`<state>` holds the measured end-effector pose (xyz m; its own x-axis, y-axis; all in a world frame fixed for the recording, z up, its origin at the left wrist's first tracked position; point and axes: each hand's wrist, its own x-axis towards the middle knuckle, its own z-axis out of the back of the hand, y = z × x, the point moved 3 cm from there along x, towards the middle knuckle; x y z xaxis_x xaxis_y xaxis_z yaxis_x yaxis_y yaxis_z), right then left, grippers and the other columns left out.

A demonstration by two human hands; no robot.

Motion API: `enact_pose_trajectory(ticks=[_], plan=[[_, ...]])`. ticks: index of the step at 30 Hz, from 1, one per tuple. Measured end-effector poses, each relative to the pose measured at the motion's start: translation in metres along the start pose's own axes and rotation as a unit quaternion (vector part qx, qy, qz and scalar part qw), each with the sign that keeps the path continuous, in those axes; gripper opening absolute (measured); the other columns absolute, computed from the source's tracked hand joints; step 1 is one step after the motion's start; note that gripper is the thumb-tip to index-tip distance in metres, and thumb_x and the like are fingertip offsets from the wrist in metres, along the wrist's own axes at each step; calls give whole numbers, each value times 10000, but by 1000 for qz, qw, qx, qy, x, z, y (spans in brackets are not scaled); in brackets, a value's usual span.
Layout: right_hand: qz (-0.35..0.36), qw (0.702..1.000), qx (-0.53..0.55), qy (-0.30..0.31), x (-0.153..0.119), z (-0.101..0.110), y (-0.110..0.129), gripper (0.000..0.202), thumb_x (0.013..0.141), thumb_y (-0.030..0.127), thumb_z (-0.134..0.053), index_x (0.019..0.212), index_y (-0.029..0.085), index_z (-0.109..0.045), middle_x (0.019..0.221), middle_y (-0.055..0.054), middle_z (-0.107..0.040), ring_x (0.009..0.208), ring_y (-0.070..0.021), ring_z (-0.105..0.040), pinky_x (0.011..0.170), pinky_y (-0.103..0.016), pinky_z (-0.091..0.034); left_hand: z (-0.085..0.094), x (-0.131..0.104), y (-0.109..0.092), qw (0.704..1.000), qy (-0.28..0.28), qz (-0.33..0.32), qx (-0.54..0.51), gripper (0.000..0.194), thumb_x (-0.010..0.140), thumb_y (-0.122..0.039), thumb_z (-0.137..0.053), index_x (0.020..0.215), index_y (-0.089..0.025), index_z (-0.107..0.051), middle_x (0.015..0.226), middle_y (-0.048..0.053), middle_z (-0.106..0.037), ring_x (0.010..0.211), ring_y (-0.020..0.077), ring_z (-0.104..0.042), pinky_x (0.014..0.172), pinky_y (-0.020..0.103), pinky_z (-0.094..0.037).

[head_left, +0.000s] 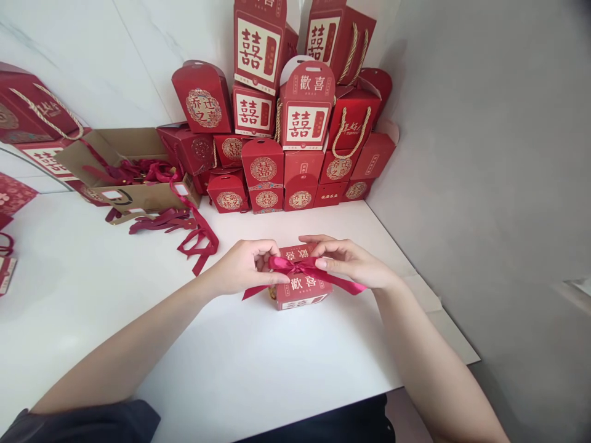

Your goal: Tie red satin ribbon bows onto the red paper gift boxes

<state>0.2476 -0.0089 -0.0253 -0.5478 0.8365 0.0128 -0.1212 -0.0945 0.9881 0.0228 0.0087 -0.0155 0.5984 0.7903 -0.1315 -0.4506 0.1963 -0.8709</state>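
A small red gift box with white lettering stands on the white table in front of me. Across its top lies a crimson ribbon tied in a bow, its two tails hanging out to the left and right. My left hand pinches the bow's left loop between thumb and fingers. On the other side, my right hand grips the right loop with the thumb on top and the fingers curled behind. Part of the box's top is hidden by the ribbon and my fingers.
Red gift boxes are stacked against the wall at the back. Left of them, an open cardboard carton holds crimson ribbons, with more loose ribbons spilling onto the table. A grey wall bounds the right side.
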Motion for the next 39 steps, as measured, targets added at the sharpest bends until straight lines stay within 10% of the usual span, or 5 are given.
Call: enact_pose_trajectory(ticks=[39], plan=[[-11,989,123,82,10,7,-26,338,822,470,-671,686,164,-624,1353,-64,-536,1098,-222,-581,959,-386,-442,-4,8,17,997,9,-18,-75,389,623,-366,-824,704,-138,-520,640,-40,-526,564,66,-444,527,197,-371]])
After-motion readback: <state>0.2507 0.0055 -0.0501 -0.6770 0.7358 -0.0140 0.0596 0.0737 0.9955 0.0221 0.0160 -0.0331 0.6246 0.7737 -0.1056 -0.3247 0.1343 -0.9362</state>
